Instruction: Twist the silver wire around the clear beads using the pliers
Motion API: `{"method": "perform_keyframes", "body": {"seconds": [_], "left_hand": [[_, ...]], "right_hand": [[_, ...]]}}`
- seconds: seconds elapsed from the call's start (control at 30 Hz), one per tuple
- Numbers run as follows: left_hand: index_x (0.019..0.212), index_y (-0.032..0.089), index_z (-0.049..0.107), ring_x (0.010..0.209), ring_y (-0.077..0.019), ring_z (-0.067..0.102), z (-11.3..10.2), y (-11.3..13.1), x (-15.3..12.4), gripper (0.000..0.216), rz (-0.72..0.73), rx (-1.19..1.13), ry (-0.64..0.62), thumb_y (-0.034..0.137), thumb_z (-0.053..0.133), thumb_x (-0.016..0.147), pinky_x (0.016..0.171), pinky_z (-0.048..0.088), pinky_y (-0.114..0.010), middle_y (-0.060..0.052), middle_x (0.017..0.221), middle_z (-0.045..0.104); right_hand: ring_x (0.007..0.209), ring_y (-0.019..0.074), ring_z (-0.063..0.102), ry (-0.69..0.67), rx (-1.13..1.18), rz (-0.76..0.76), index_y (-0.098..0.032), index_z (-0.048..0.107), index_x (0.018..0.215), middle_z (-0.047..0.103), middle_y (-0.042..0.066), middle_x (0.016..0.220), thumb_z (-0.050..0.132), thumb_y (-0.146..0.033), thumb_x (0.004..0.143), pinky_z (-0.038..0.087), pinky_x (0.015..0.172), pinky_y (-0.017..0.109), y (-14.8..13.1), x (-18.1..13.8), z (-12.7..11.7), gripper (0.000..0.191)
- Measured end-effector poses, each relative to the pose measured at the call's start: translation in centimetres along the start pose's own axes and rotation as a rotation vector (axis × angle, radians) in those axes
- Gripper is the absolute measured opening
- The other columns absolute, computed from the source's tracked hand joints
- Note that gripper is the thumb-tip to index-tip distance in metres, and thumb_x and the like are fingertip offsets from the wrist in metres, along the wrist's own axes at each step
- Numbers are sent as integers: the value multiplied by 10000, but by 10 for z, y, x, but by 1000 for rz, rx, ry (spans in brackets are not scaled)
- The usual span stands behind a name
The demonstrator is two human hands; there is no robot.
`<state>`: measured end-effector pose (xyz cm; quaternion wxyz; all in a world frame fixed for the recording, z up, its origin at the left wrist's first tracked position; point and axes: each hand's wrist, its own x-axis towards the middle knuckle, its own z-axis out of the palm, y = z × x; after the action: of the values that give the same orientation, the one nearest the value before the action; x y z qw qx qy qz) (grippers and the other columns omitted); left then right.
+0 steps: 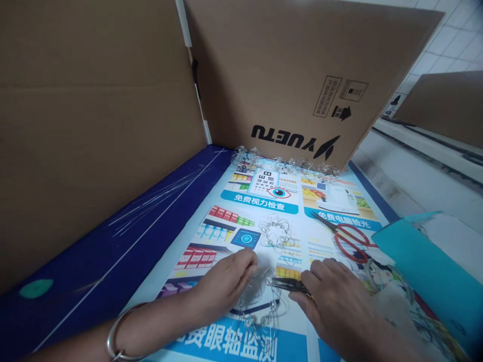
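Note:
My left hand point(236, 276) is closed in a pinch on the upper left part of a wire ornament point(251, 319), a loop of thin silvery wire with clear beads. In my right hand point(332, 296) is a pair of dark-jawed pliers point(289, 285), its tips touching or very near the wire at the loop's upper right. The pliers' handles are hidden in my palm. Just beyond my hands lies a second wire ornament point(277, 232), flower-shaped with beads round its middle. Red-handled scissors point(350, 241) rest to the right, blades pointing away to the left.
Cardboard panels point(302, 75) stand along the left and back. More beaded wire pieces point(287, 165) line the back edge. Loose straight wires point(162, 196) lie on the dark blue surface at left. At right are a turquoise box point(430, 281) and tangled wire point(426, 322). A printed poster covers the table.

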<state>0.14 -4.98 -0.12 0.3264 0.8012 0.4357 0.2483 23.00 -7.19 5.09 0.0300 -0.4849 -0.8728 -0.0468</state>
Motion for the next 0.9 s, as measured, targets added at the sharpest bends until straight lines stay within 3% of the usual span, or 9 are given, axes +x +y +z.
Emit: {"method": "perform_keyframes", "body": {"seconds": [0.6,0.9], "left_hand": [[853,175,440,688,-165,479,5,-2,-1,187,74,186,-20,267,296,929,593,368,-284,-40,778,540],[913,169,483,728,-169,524,3,2,0,177,103,186,-6,249,326,924,635,425,-298,-50,821,579]], "right_hand": [[789,258,492,-168,-25,34,-210,591,811,558,68,797,473,-351,849,338,696,400,-9,2,-4,188],[781,234,483,-171,-14,19,-204,592,830,557,64,799,458,-358,863,330,691,377,-8,1,0,207]]}}
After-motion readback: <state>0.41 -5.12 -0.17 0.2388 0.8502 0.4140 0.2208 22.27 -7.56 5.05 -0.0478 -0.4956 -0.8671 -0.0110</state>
